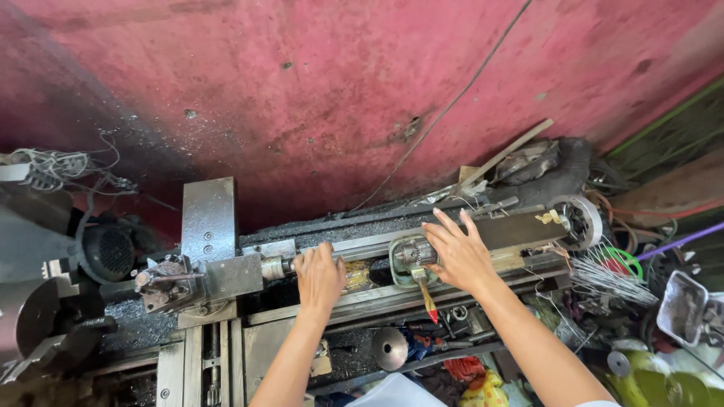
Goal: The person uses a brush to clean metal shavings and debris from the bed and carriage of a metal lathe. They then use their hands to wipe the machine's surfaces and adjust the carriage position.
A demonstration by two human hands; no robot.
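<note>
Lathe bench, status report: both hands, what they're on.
Left hand gripping shaft. Right hand flat on drill chuck. Nothing between them.

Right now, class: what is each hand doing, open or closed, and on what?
Left hand: closed on the lathe bar.
Right hand: open, fingers spread, resting against the drill chuck.

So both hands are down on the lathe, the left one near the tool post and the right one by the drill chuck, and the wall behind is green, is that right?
Not quite. The head view shows the wall is red-pink, not green. The rest holds: the left hand rests on the lathe near the tool post, and the right hand is by the drill chuck.
</note>
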